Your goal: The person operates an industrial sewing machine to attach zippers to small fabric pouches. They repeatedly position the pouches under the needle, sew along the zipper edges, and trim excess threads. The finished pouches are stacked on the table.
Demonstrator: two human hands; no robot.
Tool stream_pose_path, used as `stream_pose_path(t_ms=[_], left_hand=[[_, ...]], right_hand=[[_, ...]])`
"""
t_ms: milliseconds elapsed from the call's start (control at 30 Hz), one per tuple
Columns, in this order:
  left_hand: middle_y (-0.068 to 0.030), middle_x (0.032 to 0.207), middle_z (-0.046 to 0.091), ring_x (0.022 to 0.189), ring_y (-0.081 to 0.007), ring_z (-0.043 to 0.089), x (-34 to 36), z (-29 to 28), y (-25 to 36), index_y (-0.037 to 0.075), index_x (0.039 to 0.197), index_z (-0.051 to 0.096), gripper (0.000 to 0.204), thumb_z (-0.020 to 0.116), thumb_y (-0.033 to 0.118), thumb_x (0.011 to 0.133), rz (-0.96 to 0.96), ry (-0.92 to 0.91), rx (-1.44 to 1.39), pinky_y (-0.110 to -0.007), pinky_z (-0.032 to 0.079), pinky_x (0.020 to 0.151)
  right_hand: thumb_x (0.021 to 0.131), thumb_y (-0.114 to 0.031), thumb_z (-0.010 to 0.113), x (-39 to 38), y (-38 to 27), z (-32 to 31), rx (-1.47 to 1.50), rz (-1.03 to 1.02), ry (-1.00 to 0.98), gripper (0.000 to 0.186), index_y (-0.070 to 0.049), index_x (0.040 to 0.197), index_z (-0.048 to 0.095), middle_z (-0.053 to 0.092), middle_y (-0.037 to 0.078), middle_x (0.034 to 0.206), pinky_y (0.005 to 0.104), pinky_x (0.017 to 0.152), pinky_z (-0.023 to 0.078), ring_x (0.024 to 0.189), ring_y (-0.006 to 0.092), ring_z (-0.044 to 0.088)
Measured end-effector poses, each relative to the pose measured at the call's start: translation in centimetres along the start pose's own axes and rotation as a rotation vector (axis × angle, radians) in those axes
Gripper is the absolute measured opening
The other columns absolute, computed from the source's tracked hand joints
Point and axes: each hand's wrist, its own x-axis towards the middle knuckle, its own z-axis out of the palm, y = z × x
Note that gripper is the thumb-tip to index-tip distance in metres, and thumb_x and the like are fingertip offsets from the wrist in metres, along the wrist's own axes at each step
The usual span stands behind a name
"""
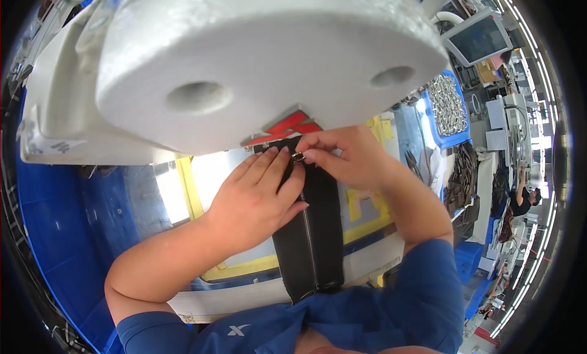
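A long black fabric piece point(327, 225) with a metal zipper point(311, 247) down its middle runs from under the machine head toward my body. My left hand point(247, 198) lies on its far left part, fingers stretched out and pressing the cloth. Between the thumb and forefinger of my right hand point(358, 155) is a small shiny metal fitting point(298, 157), pinched at the far part of the zipper; its exact kind is too small to tell. Both hands are just below the front of the large white machine head point(275, 66), which hides the fabric's far end.
Yellow tape point(189, 186) borders the pale work plate. A blue tray point(468, 135) of metal hardware stands at the right, with dark brown pieces point(461, 176) nearer me. A blue bin point(61, 225) is at the left. Another person point(524, 201) is far right, below a screen point(479, 39).
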Motion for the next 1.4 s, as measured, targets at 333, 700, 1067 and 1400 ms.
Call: stream_pose_path(t_ms=[333, 700, 1067, 1400], left_hand=[[-0.0188, 0.131, 0.064, 0.114, -0.0337, 0.061, -0.1, -0.1, 0.2, -0.006, 0.132, 0.066, 0.071, 0.082, 0.043, 0.083, -0.046, -0.049, 0.060, -0.044, 0.048, 0.099], [-0.0140, 0.146, 0.060, 0.107, -0.0260, 0.057, -0.3, 0.5, 0.4, -0.004, 0.136, 0.067, 0.076, 0.082, 0.046, 0.080, -0.043, -0.083, 0.129, -0.038, 0.046, 0.087], [-0.0116, 0.146, 0.063, 0.102, -0.0244, 0.059, 0.3, -0.4, -0.2, 0.000, 0.134, 0.068, 0.077, 0.083, 0.049, 0.077, -0.104, -0.060, 0.060, -0.038, 0.046, 0.083], [-0.0115, 0.146, 0.063, 0.106, -0.0249, 0.060, 0.5, -0.7, -0.5, -0.001, 0.135, 0.067, 0.075, 0.082, 0.048, 0.080, -0.124, -0.086, -0.031, -0.040, 0.047, 0.088]], right_hand=[[0.090, -0.006, 0.072, 0.0, 0.0, 0.5, -0.282, -0.267, 0.095, 0.011, -0.004, 0.100, 0.075, 0.071, 0.011, 0.097, 0.0425, 0.073, 0.058, 0.084, 0.0327, 0.070], [0.095, -0.012, 0.067, 1.4, 0.1, 1.4, -0.600, -0.318, 0.162, 0.012, -0.004, 0.103, 0.068, 0.068, 0.012, 0.095, 0.0453, 0.074, 0.058, 0.085, 0.0337, 0.069], [0.093, -0.008, 0.066, 0.0, 0.3, 1.4, -0.595, -0.269, 0.111, 0.017, -0.003, 0.109, 0.072, 0.070, 0.012, 0.105, 0.0434, 0.082, 0.058, 0.093, 0.0314, 0.070], [0.079, -0.006, 0.068, -1.2, 0.6, 1.8, -0.757, -0.425, 0.132, 0.043, 0.001, 0.121, 0.073, 0.072, 0.010, 0.118, 0.0408, 0.088, 0.058, 0.099, 0.0280, 0.072]])
